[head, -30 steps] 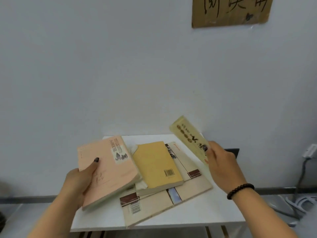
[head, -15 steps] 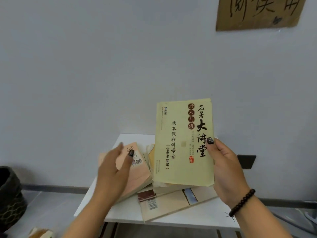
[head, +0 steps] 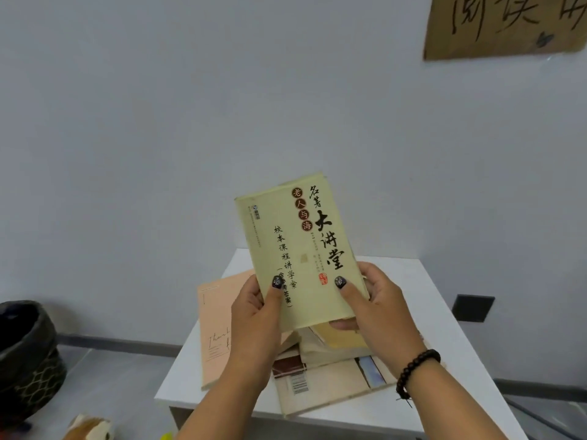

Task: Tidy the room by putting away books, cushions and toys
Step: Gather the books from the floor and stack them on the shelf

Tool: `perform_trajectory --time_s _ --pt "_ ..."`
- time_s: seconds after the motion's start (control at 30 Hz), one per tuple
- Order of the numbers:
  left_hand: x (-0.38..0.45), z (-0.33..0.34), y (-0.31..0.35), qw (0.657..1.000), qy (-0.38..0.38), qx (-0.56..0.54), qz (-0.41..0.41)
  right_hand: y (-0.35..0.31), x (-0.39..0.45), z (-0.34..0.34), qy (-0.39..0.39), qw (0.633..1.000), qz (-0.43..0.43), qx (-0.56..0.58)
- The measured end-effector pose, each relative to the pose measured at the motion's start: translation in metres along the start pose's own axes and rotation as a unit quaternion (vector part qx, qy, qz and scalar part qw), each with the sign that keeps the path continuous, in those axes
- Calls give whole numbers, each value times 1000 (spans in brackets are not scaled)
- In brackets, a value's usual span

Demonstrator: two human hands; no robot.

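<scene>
Booklet: pale yellow-green booklet (head: pixel 298 249) held upright above the surface (head: pixel 451 328), cover with black characters facing the camera; tilted slightly left
Left hand: left hand (head: pixel 254 315) gripped the booklet's lower left edge; thumb across the cover
Right hand: right hand (head: pixel 378 309) gripped the lower right edge; thumb on the cover; beaded bracelet (head: pixel 413 373) at the wrist
Stack: pink book (head: pixel 216 325), yellow book (head: pixel 340 339) and beige book (head: pixel 330 385) lay overlapping on the surface, beneath the hands
Floor, left: dark basket (head: pixel 28 354)
Wall: brown sign (head: pixel 508 23) at upper right; dark socket plate (head: pixel 472 308)

Pale green booklet (head: pixel 295 249), pink book (head: pixel 219 325), perhaps lattice-patterned basket (head: pixel 28 360)
</scene>
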State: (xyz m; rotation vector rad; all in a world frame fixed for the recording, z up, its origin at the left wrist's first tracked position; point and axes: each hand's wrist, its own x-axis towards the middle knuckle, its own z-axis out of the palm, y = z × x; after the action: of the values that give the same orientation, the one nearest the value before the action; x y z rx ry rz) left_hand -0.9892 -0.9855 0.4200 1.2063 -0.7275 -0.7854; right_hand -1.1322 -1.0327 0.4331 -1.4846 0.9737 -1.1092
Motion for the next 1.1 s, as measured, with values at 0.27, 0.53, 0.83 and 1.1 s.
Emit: perform_trajectory --time_s 0.27,0.53,0.83,1.1 --pt "43 -73 -5 956 114 271 8 28 27 -31 77 958 47 -273" --pt "49 -99 -33 869 46 490 -57 39 19 0 -151 859 104 -478" --pt "33 -85 -32 818 11 568 -87 43 4 37 -215 779 19 -589" --pt "30 -84 -26 935 58 328 -120 46 2 43 -214 769 6 -602"
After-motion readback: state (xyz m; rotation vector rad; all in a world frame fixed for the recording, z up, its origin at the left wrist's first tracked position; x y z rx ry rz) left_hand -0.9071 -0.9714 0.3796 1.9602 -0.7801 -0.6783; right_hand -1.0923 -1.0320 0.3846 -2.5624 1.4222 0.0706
